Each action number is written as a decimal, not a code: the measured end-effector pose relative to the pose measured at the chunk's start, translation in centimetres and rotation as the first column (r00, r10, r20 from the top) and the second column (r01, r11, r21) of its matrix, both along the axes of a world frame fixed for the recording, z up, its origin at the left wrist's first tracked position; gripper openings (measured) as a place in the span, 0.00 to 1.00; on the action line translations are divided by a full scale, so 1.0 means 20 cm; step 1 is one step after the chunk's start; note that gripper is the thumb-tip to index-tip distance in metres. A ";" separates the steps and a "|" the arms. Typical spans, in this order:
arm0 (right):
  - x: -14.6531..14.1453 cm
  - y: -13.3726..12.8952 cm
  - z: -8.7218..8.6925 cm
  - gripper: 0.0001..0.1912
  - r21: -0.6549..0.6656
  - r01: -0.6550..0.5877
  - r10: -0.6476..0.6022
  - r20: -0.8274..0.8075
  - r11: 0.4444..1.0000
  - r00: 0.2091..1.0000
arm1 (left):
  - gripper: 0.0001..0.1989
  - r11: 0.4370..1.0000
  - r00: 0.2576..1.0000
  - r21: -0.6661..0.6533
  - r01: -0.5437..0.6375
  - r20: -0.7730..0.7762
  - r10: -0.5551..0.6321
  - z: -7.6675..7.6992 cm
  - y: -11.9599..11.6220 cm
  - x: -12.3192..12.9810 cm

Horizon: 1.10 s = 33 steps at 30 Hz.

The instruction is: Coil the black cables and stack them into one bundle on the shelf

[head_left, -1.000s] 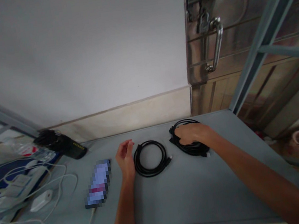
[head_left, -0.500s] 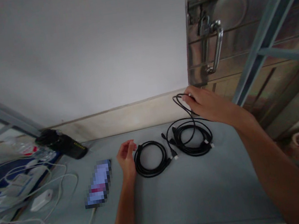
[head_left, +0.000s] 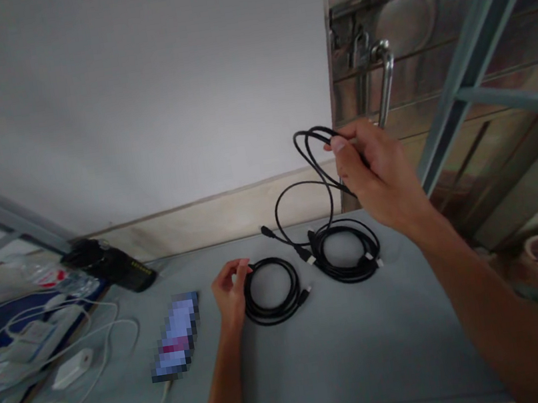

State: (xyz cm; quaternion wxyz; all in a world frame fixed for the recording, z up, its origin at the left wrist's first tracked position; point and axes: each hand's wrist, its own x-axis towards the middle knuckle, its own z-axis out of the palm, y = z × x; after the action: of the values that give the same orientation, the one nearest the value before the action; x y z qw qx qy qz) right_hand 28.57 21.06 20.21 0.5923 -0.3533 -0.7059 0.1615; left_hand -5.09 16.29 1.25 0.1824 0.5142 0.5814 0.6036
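Note:
Pinched in my right hand [head_left: 379, 175] is a looped black cable [head_left: 310, 155], raised in front of the wall, its lower loops and connector ends hanging over the grey table [head_left: 352, 351]. Beneath it lies a coiled black cable [head_left: 348, 277] with light-tipped connectors. My left hand [head_left: 232, 291] is closed at the upper left edge of another black coil [head_left: 276, 318], thumb and forefinger pressed together on it. This coil lies flat, with one connector at its right side.
At the left are a phone [head_left: 175, 337] with a white cable, a black bottle [head_left: 111, 265], a clear plastic bottle [head_left: 68, 278], a white charger [head_left: 73, 369] and a power strip among tangled white cables. A metal bed post [head_left: 474, 56] rises at the right.
My right hand has risen with the looped cable, pulling more of it up off the lower coil. Its connector ends have shifted up and left. My left hand has barely moved.

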 end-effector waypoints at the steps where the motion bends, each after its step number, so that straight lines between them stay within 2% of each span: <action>1: -0.03 0.00 -0.01 0.19 -0.009 -0.027 0.027 -0.031 1.000 0.999 | 0.17 1.000 1.000 -0.008 0.020 -0.013 -0.020 0.01 -0.01 0.00; 4: -0.13 -0.02 -0.06 0.17 -0.044 -0.084 0.081 -0.073 0.995 0.994 | 0.23 0.990 0.990 -0.024 0.142 -0.011 -0.142 0.01 -0.02 0.01; 7: -0.25 -0.04 -0.13 0.15 -0.093 -0.142 0.138 -0.040 0.986 0.990 | 0.29 0.961 0.960 -0.042 0.274 0.068 -0.271 0.00 -0.02 0.01; 9: -0.33 -0.05 -0.19 0.15 -0.129 -0.186 0.191 0.025 0.974 0.981 | 0.29 0.944 0.941 -0.087 0.319 0.145 -0.305 -0.01 -0.02 0.00; 12: -0.44 -0.05 -0.29 0.16 -0.188 -0.252 0.287 0.186 0.949 0.940 | 0.22 0.931 0.942 -0.185 0.314 0.179 -0.282 -0.02 -0.02 0.00; 15: -0.50 -0.04 -0.37 0.16 -0.234 -0.273 0.349 0.417 0.933 0.839 | 0.19 0.940 0.954 -0.209 0.268 0.195 -0.228 0.00 -0.02 0.00; 17: -0.52 -0.03 -0.42 0.17 -0.235 -0.280 0.365 0.576 0.931 0.731 | 0.21 0.953 0.943 -0.167 0.253 0.264 -0.204 0.01 -0.01 0.00; 20: -0.53 -0.02 -0.49 0.16 -0.245 -0.320 0.391 0.734 0.915 0.556 | 0.24 0.964 0.888 -0.104 0.246 0.422 -0.181 0.02 0.00 -0.01; 22: -0.54 -0.03 -0.54 0.15 -0.275 -0.324 0.409 0.770 0.905 0.489 | 0.27 0.960 0.836 -0.107 0.258 0.522 -0.167 0.03 0.01 -0.01; 26: -0.57 -0.05 -0.60 0.17 -0.307 -0.292 0.415 0.780 0.906 0.468 | 0.28 0.954 0.790 -0.088 0.286 0.586 -0.182 0.04 0.01 -0.02; 29: -0.59 -0.06 -0.62 0.20 -0.322 -0.262 0.412 0.780 0.910 0.471 | 0.26 0.936 0.767 -0.076 0.342 0.599 -0.232 0.05 0.01 -0.01; 33: -0.61 -0.09 -0.61 0.32 -0.337 -0.188 0.385 0.786 0.923 0.483 | 0.26 0.910 0.754 -0.052 0.411 0.581 -0.307 0.05 0.00 0.01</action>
State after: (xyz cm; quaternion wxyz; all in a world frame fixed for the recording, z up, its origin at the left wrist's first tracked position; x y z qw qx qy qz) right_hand 16.30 19.27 8.08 0.1041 -0.3224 -0.9304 0.1403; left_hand -4.94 16.27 2.28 0.5023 0.3983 0.4428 0.6269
